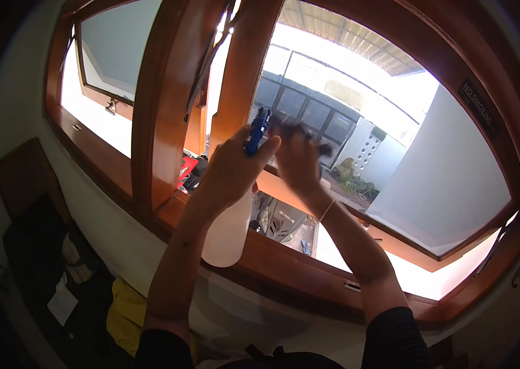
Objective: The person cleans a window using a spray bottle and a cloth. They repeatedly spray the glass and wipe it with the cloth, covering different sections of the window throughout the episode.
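Observation:
My left hand [230, 168] grips the neck of a spray bottle with a blue spray head [258, 131]. Its whitish plastic body [227, 230] hangs below my palm, in front of the wooden sill. To the right of it, my right hand [300, 163] is raised before the glass pane [333, 106] of a window sash and holds a dark object [290, 129], perhaps a cloth. Blur hides its exact shape, and I cannot tell whether it touches the glass.
The brown wooden window frame [246, 69] surrounds sashes tilted outward. Another open sash [117, 50] is at the left. Metal stays [207, 60] cross the gap by the post. A dark bag [38, 249] and yellow fabric [126, 313] lie lower left. Outside stands a motorbike [283, 217].

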{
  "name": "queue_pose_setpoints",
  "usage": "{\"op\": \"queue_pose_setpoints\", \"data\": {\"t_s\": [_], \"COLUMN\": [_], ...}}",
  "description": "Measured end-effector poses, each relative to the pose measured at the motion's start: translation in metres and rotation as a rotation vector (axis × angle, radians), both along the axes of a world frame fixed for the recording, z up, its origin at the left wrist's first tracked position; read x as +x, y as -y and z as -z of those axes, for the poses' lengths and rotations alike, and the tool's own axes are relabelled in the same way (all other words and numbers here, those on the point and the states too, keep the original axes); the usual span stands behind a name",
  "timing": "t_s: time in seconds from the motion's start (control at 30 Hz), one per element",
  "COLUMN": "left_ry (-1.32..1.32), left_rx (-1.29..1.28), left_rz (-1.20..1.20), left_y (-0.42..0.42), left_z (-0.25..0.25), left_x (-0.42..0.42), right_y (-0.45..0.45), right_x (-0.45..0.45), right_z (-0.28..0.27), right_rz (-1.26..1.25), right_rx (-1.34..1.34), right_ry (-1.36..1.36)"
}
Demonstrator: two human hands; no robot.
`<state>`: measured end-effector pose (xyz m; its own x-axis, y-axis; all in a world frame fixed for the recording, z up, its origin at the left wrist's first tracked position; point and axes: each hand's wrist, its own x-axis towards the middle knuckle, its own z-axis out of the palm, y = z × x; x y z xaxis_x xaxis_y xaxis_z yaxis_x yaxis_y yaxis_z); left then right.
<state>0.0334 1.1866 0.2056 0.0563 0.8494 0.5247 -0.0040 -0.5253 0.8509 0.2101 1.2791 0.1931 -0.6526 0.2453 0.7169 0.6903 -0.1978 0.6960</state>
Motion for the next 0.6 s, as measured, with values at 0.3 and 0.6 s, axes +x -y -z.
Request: {"op": "queue_pose_setpoints", "data": {"t_s": [0.3, 0.6], "left_ry": [-0.027, -0.029], "left_rx": [0.025, 0.022], "left_rz": [-0.019, -0.056], "left_y": [0.003, 0.002], "left_z": [-0.001, 0.001], "left_x": [-0.003, -0.003], "right_y": [0.021, -0.003], "right_x": [-0.027, -0.08], "right_z": [-0.088, -0.161], "right_rz": [-0.211, -0.46], "right_rx": [-0.065, 0.482], "right_ry": [0.096, -0.109]}}
